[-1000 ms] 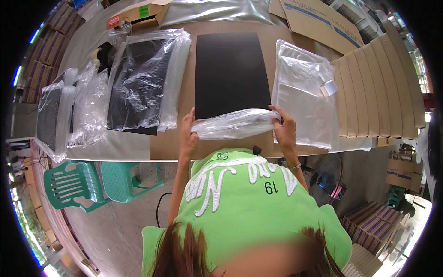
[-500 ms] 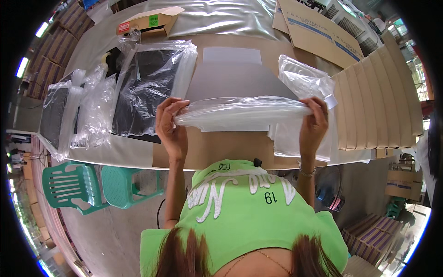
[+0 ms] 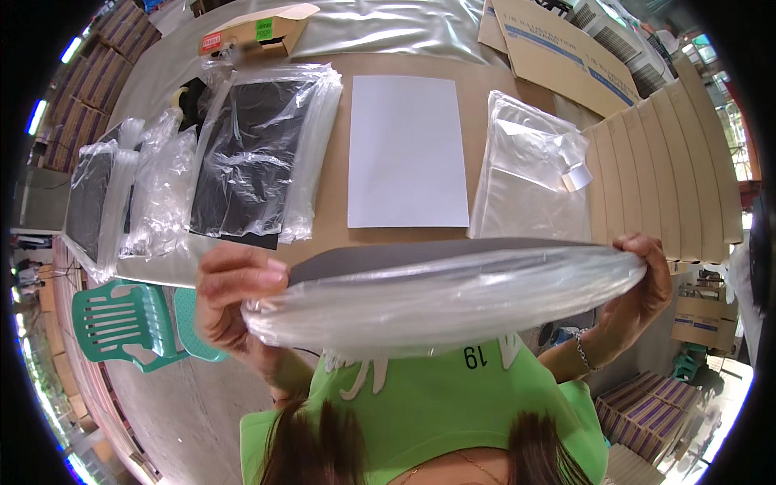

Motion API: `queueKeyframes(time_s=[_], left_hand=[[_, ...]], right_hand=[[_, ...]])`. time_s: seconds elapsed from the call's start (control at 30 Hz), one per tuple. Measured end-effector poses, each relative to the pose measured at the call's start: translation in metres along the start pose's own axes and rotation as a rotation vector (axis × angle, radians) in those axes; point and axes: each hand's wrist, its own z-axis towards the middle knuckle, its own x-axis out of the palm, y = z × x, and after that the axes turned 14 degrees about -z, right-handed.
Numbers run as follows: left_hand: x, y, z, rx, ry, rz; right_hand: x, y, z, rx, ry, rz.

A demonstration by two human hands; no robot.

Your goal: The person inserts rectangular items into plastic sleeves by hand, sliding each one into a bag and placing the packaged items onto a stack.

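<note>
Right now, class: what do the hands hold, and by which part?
Both hands, left and right, hold a dark sheet in a clear plastic bag by its two opposite ends.

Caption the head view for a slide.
Both hands, left and right, lift a bagged dark sheet above the table.

Held up across the near edge of the worktop (image 3: 477, 69): a wide dark sheet in a plastic bag (image 3: 453, 295), gripped at its ends by the left hand (image 3: 234, 295) and right hand (image 3: 643, 283), blocking any reach from the front. Beyond it, bare strips of worktop on both sides of the white sheet (image 3: 406, 149) at mid-table. Toward the left edge, a stack of bagged dark sheets (image 3: 255, 153) and loose clear bags (image 3: 158, 190) in the way. Toward the right edge, a pile of clear bags (image 3: 529, 182), then a row of cardboard (image 3: 671, 162). Along the far edge, a small box (image 3: 250, 32) and a plastic sheet (image 3: 388, 28).
</note>
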Motion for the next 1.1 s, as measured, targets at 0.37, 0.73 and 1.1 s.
queueKeyframes(time_s=[0.37, 0.73, 1.1], left_hand=[[-0.015, -0.007, -0.007, -0.490, -0.018, -0.957], [-0.039, 0.007, -0.011, -0.970, -0.183, -1.038], [-0.024, 0.011, -0.012, -1.032, -0.139, -0.889]], right_hand=[[-0.012, -0.008, -0.009, 0.160, 0.331, 0.453], [0.018, -0.022, -0.021, 0.798, 0.281, 0.973], [0.015, -0.035, -0.029, 0.909, 0.473, 1.158]])
